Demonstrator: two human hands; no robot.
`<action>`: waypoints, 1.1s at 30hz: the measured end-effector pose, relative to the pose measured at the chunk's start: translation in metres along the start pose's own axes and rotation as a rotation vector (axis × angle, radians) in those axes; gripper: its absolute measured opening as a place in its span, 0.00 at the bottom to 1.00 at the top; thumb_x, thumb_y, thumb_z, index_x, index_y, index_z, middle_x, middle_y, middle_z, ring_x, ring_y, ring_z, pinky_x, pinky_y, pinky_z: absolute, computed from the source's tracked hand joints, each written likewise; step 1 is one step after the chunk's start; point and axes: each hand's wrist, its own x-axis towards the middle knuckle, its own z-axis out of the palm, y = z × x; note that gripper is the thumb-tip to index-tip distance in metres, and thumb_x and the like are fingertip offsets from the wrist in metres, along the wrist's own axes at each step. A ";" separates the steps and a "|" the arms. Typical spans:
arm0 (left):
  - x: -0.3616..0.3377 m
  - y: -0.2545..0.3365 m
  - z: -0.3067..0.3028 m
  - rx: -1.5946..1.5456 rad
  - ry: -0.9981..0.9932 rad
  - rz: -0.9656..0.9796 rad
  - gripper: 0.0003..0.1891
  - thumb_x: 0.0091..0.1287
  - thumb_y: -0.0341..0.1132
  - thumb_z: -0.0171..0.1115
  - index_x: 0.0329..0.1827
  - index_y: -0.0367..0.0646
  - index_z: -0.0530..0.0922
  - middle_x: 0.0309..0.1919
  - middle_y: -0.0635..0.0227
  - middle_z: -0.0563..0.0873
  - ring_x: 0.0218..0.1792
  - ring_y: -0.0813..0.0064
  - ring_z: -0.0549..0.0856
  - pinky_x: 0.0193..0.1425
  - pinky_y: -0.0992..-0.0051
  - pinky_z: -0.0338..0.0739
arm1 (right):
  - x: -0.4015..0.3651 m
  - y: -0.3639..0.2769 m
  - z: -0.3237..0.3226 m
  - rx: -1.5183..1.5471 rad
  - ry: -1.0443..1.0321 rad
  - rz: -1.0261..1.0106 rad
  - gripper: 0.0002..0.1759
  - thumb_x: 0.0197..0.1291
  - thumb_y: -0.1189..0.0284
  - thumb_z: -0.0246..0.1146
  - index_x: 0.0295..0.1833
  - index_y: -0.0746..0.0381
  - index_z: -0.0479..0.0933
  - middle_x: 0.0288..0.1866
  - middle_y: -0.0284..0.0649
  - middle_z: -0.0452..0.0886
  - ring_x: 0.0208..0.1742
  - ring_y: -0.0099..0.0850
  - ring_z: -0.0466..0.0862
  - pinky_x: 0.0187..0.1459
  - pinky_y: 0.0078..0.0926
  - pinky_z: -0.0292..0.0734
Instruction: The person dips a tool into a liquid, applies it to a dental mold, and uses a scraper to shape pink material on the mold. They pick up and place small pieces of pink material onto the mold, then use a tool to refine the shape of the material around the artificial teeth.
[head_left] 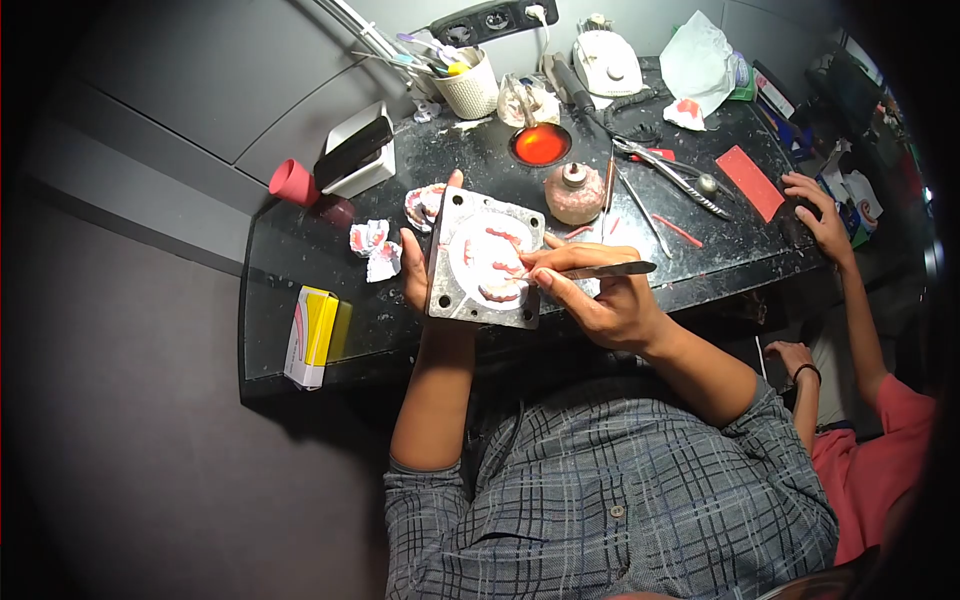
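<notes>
- The left hand [415,280] curls round the metal flask [482,262], centre of this clock, above the near edge of the desk [390,310].
- At four o'clock, the right hand [605,305] pinches a slim metal tool [612,270], its fingertips covering part of the flask's edge.
- Ten: plaster cast [424,205], partly blocked by the flask; farther, red cup [290,179].
- Two: round jar [575,197].
- Eight: yellow-and-white box [313,338].
- Three: another person's hand [825,220].
</notes>
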 end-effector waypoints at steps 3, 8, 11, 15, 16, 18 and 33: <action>0.000 0.001 0.000 -0.013 0.009 -0.008 0.54 0.76 0.71 0.57 0.91 0.41 0.50 0.80 0.56 0.71 0.80 0.54 0.72 0.84 0.45 0.64 | -0.005 0.000 0.005 0.181 0.034 0.208 0.07 0.74 0.74 0.70 0.50 0.68 0.89 0.50 0.44 0.94 0.51 0.31 0.93 0.67 0.39 0.83; -0.002 0.003 0.001 -0.056 0.096 0.022 0.55 0.74 0.73 0.58 0.91 0.41 0.53 0.79 0.55 0.73 0.78 0.53 0.74 0.82 0.44 0.68 | -0.002 0.009 -0.005 0.382 0.087 0.201 0.09 0.78 0.72 0.68 0.51 0.68 0.84 0.48 0.42 0.93 0.53 0.30 0.91 0.76 0.38 0.74; -0.001 0.003 0.007 0.071 0.111 0.025 0.55 0.72 0.77 0.56 0.88 0.41 0.59 0.75 0.56 0.78 0.70 0.48 0.82 0.71 0.40 0.80 | -0.001 0.010 -0.010 0.506 0.116 0.020 0.09 0.83 0.69 0.62 0.52 0.65 0.75 0.44 0.42 0.91 0.48 0.33 0.94 0.77 0.52 0.74; 0.000 -0.002 0.016 0.166 0.110 0.037 0.55 0.72 0.78 0.54 0.88 0.41 0.60 0.75 0.58 0.78 0.70 0.47 0.82 0.69 0.36 0.81 | -0.005 0.004 -0.013 0.563 0.080 0.047 0.12 0.84 0.65 0.59 0.53 0.63 0.71 0.41 0.40 0.89 0.44 0.34 0.94 0.77 0.54 0.74; 0.002 -0.003 0.022 0.178 0.010 -0.012 0.55 0.72 0.78 0.53 0.88 0.41 0.60 0.75 0.58 0.78 0.70 0.46 0.82 0.68 0.35 0.82 | -0.007 0.004 -0.013 0.563 0.080 0.047 0.12 0.84 0.65 0.59 0.53 0.63 0.71 0.41 0.40 0.89 0.44 0.34 0.94 0.77 0.54 0.74; 0.002 -0.004 0.026 0.190 -0.089 -0.059 0.55 0.73 0.78 0.52 0.88 0.41 0.60 0.75 0.58 0.78 0.70 0.46 0.81 0.67 0.34 0.82 | -0.011 0.006 -0.013 0.646 0.011 0.071 0.13 0.84 0.63 0.59 0.53 0.62 0.70 0.42 0.40 0.89 0.42 0.33 0.94 0.76 0.52 0.76; -0.001 0.004 0.005 0.020 0.087 0.013 0.57 0.72 0.77 0.57 0.89 0.37 0.57 0.77 0.53 0.76 0.75 0.55 0.78 0.81 0.48 0.71 | 0.001 -0.018 -0.001 -0.225 0.027 -0.162 0.13 0.78 0.72 0.65 0.62 0.60 0.86 0.57 0.43 0.92 0.63 0.40 0.91 0.83 0.74 0.49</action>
